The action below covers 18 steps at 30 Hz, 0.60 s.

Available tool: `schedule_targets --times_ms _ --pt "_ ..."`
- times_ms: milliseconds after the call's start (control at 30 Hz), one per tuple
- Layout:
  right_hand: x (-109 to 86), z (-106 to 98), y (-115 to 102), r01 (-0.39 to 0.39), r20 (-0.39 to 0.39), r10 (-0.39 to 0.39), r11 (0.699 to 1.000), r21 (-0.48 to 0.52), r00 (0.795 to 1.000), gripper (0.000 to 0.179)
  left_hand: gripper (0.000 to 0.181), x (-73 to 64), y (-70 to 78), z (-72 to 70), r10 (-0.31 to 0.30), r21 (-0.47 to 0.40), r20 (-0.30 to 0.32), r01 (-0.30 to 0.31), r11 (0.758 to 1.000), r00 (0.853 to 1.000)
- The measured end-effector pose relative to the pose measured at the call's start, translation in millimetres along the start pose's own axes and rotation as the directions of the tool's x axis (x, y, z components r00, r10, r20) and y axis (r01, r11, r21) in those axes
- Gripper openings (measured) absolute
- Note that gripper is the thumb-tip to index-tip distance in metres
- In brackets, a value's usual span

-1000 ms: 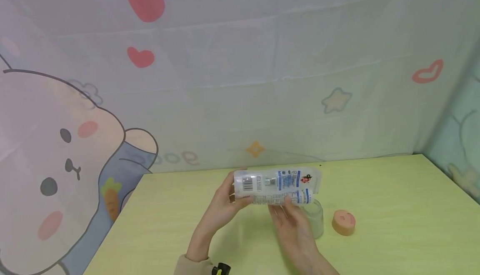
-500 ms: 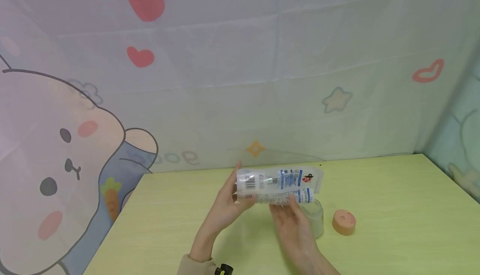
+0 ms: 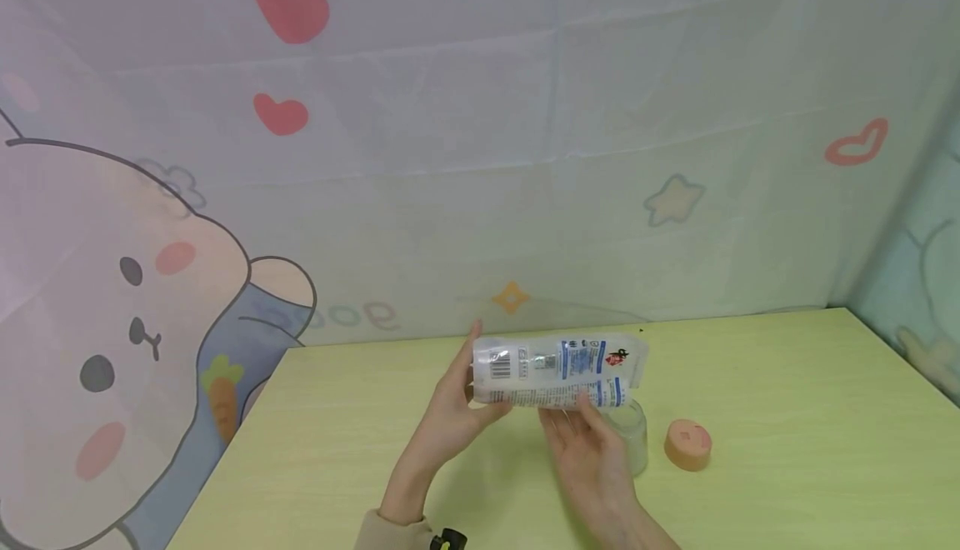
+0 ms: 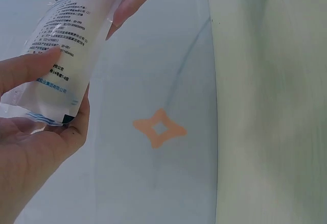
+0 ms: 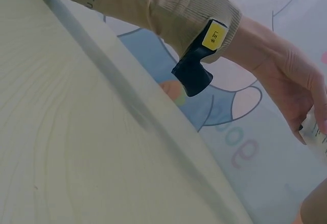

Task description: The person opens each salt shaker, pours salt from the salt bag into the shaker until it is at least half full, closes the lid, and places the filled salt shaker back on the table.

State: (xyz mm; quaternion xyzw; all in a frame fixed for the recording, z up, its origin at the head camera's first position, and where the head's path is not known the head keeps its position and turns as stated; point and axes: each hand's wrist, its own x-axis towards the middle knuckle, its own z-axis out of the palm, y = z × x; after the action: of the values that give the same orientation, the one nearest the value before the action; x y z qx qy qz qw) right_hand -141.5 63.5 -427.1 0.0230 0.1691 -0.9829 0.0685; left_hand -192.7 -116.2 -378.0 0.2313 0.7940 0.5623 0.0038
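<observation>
Soft pack: a white, see-through pack (image 3: 558,373) is lying sideways between two hands, up above the table. It is showing small stripes of a barcode, blue patches, a red and black mark, and lots of tiny writing.
Left hand: the person's left hand (image 3: 450,419) is clamping on the left end of the pack. The thumb is pressing the front, and the other fingers are going round behind.
Right hand: the right hand (image 3: 596,462) is holding the pack from below, nearer its other end. The thumb is pressing on the front while the fingers are tucking in under it.
Clear jar: a clear jar (image 3: 637,443) is standing upright on the table, just right of the right hand's grip and partly hiding behind that hand. I can't tell if they are touching.
Orange round thing: a short orange round thing (image 3: 687,446) is sitting farther right of the grip, just beside the jar.
Table: a pale yellow-green table (image 3: 787,425) is spreading out under both grips.
Sleeve: a tan sleeve (image 5: 153,2) is covering the left arm below its grip, and a black strap (image 5: 196,66) with a yellow tag (image 5: 214,35) is sitting at its cuff.
Cloth: a pale cloth (image 3: 480,117) is hanging behind the grips, showing a big bear, hearts and stars.
</observation>
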Motion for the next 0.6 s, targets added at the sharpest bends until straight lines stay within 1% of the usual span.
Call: schedule_targets --times_ms 133,333,467,600 --pt "0.6 0.6 -0.9 -0.003 -0.015 0.003 1.0 0.031 1.0 0.036 0.098 1.3 0.2 0.7 0.019 -0.025 -0.015 -0.019 1.0 1.0" --pt "1.0 0.2 -1.8 -0.012 -0.006 0.012 1.0 0.028 1.0 0.039 0.081 2.9 1.4 1.7 0.052 -0.049 -0.032 -0.053 0.997 0.998" --pt "0.5 0.5 -2.1 -0.021 -0.005 0.022 0.999 0.034 1.0 0.04 0.074 2.9 1.5 2.0 0.048 -0.05 -0.039 -0.05 0.997 0.998" --pt "0.3 0.9 -2.5 -0.029 -0.008 0.03 0.999 0.035 1.0 0.042 0.071 3.3 1.1 2.7 0.041 -0.054 -0.06 -0.045 0.998 0.997"
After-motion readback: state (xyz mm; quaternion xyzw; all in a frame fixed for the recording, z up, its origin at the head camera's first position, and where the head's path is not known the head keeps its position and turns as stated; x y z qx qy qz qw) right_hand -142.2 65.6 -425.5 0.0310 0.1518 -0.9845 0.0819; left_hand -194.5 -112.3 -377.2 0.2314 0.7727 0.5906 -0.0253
